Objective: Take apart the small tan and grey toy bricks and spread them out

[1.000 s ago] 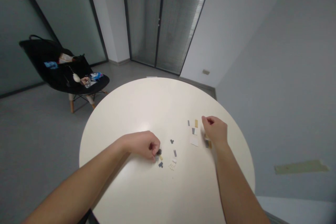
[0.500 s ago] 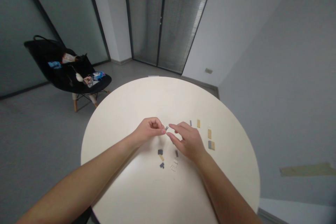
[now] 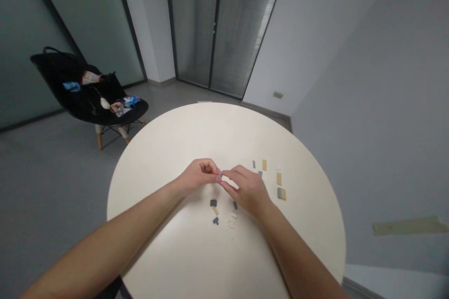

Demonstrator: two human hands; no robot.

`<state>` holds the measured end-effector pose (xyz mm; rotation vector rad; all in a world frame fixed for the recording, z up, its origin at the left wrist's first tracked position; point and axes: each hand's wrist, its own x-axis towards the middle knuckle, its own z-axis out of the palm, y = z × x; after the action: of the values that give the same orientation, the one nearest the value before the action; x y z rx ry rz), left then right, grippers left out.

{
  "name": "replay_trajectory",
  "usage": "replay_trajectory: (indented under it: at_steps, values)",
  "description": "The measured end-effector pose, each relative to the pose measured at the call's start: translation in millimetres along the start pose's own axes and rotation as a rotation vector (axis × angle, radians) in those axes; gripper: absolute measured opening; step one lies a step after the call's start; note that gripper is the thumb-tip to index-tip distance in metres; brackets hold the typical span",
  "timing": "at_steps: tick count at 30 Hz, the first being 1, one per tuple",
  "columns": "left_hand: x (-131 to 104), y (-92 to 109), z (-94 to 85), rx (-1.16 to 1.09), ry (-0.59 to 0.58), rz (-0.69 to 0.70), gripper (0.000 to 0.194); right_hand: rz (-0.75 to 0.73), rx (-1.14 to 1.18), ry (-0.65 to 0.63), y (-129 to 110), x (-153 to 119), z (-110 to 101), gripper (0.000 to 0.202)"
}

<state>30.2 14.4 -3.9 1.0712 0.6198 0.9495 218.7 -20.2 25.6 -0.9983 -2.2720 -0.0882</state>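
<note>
My left hand pinches a small grey building brick between thumb and fingertips above the table. My right hand meets it from the other side, thumb and forefinger closed in on the same brick, which the fingertips mostly cover. Below the hands lie a dark square piece, a tan piece, a dark angular piece, another dark piece and a cluster of white pieces.
On the right of the round white table lie tan plates, a grey-and-tan pair and a thin grey piece. A black chair with bags and packets stands at the back left.
My right thumb and forefinger have moved left and closed onto the brick in my left hand. A grey piece by my right hand has come into view.
</note>
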Motion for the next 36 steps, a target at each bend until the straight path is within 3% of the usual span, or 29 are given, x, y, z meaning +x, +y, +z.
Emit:
replay_trajectory:
  at_steps: [17,22,28,36]
  values:
    - [0.6,1.6,3.2,0.045,0.041,-0.015,0.026,0.077,-0.024,-0.017,-3.4,0.0,1.8,0.017]
    - [1.1,3.4,3.5,0.155,0.122,-0.031,0.024,0.23,-0.06,-0.099,26.9,-6.3,-10.3,0.02]
    - [1.5,2.7,2.2,0.184,0.115,-0.069,0.022,0.486,-0.192,-0.37,77.6,-23.9,-27.5,0.022]
    - [0.9,3.7,2.6,0.197,0.099,-0.063,0.019,0.558,-0.201,-0.437,83.8,-27.0,-21.5,0.027]
